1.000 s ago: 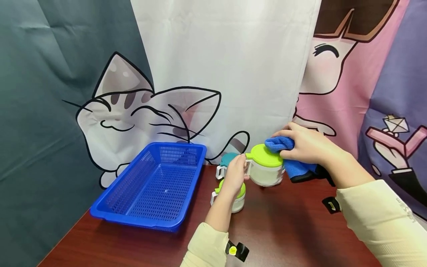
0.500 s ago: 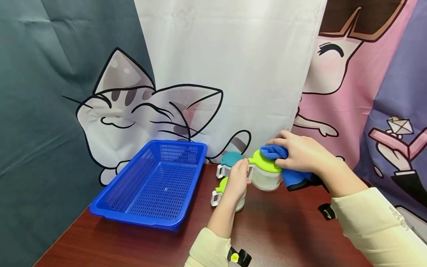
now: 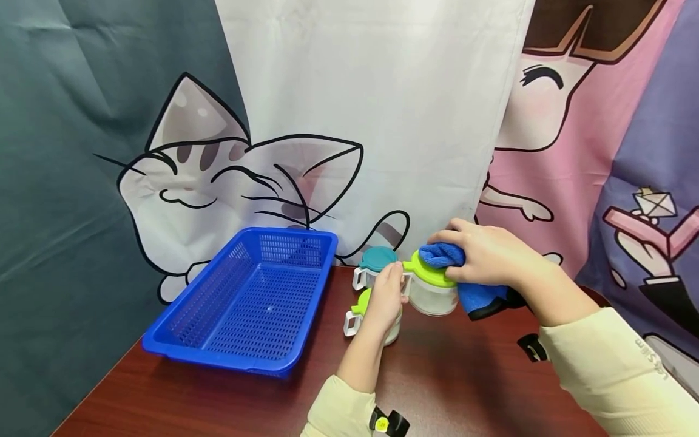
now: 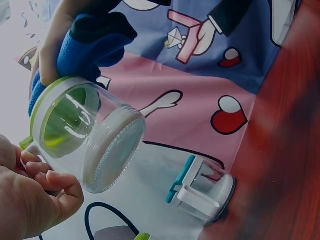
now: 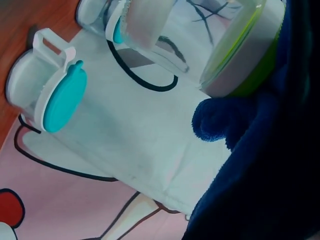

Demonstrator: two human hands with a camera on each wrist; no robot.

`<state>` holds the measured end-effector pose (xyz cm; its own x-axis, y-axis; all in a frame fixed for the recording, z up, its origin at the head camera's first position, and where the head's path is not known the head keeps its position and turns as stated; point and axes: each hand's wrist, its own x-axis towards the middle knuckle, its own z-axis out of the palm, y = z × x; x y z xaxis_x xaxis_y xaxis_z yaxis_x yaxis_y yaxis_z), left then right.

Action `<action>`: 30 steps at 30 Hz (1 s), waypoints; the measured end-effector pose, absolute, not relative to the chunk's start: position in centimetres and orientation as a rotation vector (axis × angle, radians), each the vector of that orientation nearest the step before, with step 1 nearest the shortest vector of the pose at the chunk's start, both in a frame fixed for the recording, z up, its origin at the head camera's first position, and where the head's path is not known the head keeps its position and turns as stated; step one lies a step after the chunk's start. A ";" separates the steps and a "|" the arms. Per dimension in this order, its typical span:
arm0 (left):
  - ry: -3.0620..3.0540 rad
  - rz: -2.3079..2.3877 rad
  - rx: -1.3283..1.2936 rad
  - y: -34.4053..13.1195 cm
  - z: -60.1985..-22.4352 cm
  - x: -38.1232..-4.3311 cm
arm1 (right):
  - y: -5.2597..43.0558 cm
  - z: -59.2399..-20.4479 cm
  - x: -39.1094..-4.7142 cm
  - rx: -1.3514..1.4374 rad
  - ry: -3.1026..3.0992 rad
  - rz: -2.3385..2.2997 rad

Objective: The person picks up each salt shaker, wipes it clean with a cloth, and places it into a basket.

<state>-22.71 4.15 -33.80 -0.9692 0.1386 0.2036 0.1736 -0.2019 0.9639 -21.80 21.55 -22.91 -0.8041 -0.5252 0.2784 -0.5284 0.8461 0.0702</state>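
My left hand (image 3: 386, 294) grips the white handle of a clear seasoning jar (image 3: 432, 297) with a bright green lid (image 3: 434, 274). The jar is held above the table, and its ridged base shows in the left wrist view. With my right hand (image 3: 491, 252) I hold a blue cloth (image 3: 441, 255) bunched against the top of that lid; part of the cloth hangs beside the jar. In the right wrist view the cloth (image 5: 240, 145) hides my right fingers.
A teal-lidded jar (image 3: 379, 260) stands behind my left hand, and a smaller green-lidded jar (image 3: 392, 332) is partly hidden by it. Another teal-lidded jar (image 5: 65, 97) stands near the printed curtain. A blue plastic basket (image 3: 314, 315) sits on the left of the brown table (image 3: 448, 388).
The held jar has come slightly lower, its lid tilting a little more. My right hand and the cloth have moved left and down with it, the cloth staying on the lid.
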 end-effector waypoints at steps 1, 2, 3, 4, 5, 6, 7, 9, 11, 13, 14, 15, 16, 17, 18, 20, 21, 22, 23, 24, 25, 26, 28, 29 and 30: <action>-1.972 -2.387 -0.387 4.1 -33.8 -22.7 | 21.4 -22.8 -21.7 0.799 -2.742 0.010; -1.972 -2.390 -0.387 4.1 -33.8 -22.7 | 21.3 -22.7 -21.6 0.796 -2.749 0.004; -1.968 -2.394 -0.387 4.1 -33.8 -22.7 | 21.2 -22.6 -21.6 0.794 -2.756 -0.002; -1.963 -2.399 -0.387 4.1 -33.8 -22.7 | 21.1 -22.5 -21.5 0.791 -2.762 -0.008; -1.961 -2.402 -0.388 4.1 -33.8 -22.7 | 21.0 -22.4 -21.4 0.787 -2.769 -0.014; -1.961 -2.401 -0.391 4.0 -33.8 -22.7 | 21.0 -22.3 -21.3 0.786 -2.774 -0.017; -1.962 -2.399 -0.394 4.0 -33.8 -22.7 | 20.9 -22.3 -21.3 0.786 -2.778 -0.020; -1.960 -2.397 -0.392 4.0 -33.8 -22.7 | 20.9 -22.2 -21.2 0.790 -2.780 -0.022; -1.961 -2.391 -0.396 4.0 -33.8 -22.7 | 20.8 -22.0 -21.1 0.799 -2.779 -0.019; -1.959 -2.386 -0.404 4.0 -33.8 -22.7 | 20.8 -21.8 -21.0 0.813 -2.775 -0.020; -1.962 -2.383 -0.405 4.0 -33.8 -22.6 | 20.8 -21.7 -20.9 0.819 -2.774 -0.023; -1.965 -2.379 -0.408 3.9 -33.7 -22.6 | 20.7 -21.6 -20.9 0.826 -2.773 -0.027; -1.967 -2.377 -0.412 3.9 -33.7 -22.6 | 20.7 -21.6 -20.8 0.831 -2.772 -0.031; -1.965 -2.378 -0.416 3.9 -33.7 -22.6 | 20.6 -21.5 -20.8 0.838 -2.766 -0.035; -1.959 -2.384 -0.419 3.9 -33.6 -22.6 | 20.5 -21.4 -20.8 0.845 -2.760 -0.043; -1.942 -2.401 -0.419 3.9 -33.6 -22.6 | 20.2 -21.3 -20.7 0.854 -2.748 -0.059; -1.935 -2.408 -0.419 4.0 -33.5 -22.6 | 20.1 -21.3 -20.7 0.859 -2.742 -0.066; -1.924 -2.417 -0.420 4.0 -33.5 -22.6 | 20.0 -21.3 -20.7 0.861 -2.735 -0.073; -1.915 -2.428 -0.416 4.0 -33.5 -22.5 | 19.9 -21.3 -20.7 0.862 -2.731 -0.079; -1.909 -2.434 -0.413 4.0 -33.5 -22.5 | 19.8 -21.3 -20.7 0.860 -2.729 -0.086; -1.910 -2.435 -0.410 4.0 -33.4 -22.5 | 19.8 -21.3 -20.7 0.859 -2.725 -0.091; -1.908 -2.439 -0.407 4.0 -33.4 -22.5 | 19.8 -21.2 -20.7 0.856 -2.723 -0.094; -1.905 -2.443 -0.406 3.9 -33.3 -22.4 | 19.8 -21.2 -20.6 0.850 -2.717 -0.094; -1.906 -2.446 -0.401 3.9 -33.2 -22.3 | 19.8 -21.2 -20.6 0.847 -2.715 -0.093; -1.906 -2.448 -0.398 3.9 -33.1 -22.3 | 19.9 -21.2 -20.6 0.844 -2.715 -0.090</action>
<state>-22.30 3.86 -33.14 -0.9675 0.1446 0.2076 0.1657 -0.2576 0.9519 -20.60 19.88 -21.23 -0.7840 -0.5631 0.2613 -0.5444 0.8259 0.1463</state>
